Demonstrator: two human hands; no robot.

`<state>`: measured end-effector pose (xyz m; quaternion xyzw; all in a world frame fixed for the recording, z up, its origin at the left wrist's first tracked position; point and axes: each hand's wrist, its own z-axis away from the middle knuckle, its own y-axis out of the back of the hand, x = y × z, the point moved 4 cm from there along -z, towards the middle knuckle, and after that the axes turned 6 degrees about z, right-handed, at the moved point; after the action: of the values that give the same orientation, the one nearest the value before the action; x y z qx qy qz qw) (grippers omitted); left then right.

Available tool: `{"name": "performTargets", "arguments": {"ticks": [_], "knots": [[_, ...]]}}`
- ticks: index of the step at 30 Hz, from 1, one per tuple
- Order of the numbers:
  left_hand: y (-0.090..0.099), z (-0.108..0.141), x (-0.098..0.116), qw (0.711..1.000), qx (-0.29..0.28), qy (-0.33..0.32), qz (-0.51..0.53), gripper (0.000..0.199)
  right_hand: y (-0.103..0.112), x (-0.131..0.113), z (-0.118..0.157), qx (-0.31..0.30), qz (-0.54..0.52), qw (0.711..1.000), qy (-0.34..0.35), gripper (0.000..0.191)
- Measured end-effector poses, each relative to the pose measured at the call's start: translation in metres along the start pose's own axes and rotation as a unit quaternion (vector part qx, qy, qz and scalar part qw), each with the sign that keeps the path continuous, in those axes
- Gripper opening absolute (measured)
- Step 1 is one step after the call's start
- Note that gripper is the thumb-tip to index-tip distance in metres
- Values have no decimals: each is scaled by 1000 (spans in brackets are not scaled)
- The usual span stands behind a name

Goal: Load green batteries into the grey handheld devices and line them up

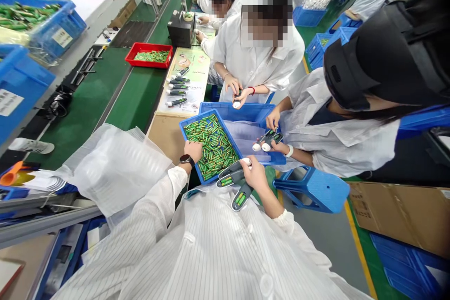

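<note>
My left hand (193, 151), with a dark watch at the wrist, is closed at the left rim of a blue bin (210, 181). Its fingers curl over the green batteries (214, 143) that fill the bin; what they hold, if anything, is hidden. Fanned out in my right hand (255, 174) are grey handheld devices (240, 199) with white ends. Their battery compartments face up uncovered, and green batteries show inside. This hand is closed around the white ends, beside the bin's near right corner.
Co-workers across and to the right hold similar devices (269, 139). Several more devices (176, 102) lie on a printed sheet beyond the bin. A red tray (149, 64) of batteries sits by the green conveyor (121, 108). Clear plastic bags (119, 159) lie at left; a blue stool (316, 190) stands right.
</note>
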<state>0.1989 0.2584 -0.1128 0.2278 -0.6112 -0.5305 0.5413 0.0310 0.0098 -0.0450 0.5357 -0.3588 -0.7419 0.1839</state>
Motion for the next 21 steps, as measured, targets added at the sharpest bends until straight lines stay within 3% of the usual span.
{"name": "performTargets", "arguments": {"ticks": [7, 10, 13, 16, 21], "knots": [[21, 11, 11, 998, 11, -44, 46, 17, 12, 5, -5, 20, 12, 1000, -13, 34], [38, 28, 37, 986, 62, -73, 136, 19, 21, 4, -8, 31, 6, 999, -20, 35], [54, 54, 77, 952, 103, -145, 251, 21, 33, -3, -9, 53, -21, 998, -18, 36], [65, 79, 113, 925, 120, -207, 296, 18, 44, -9, -9, 84, -73, 994, -9, 37], [78, 102, 137, 890, 198, -239, 336, 9, 50, -11, -6, 110, -164, 980, -21, 40]]}}
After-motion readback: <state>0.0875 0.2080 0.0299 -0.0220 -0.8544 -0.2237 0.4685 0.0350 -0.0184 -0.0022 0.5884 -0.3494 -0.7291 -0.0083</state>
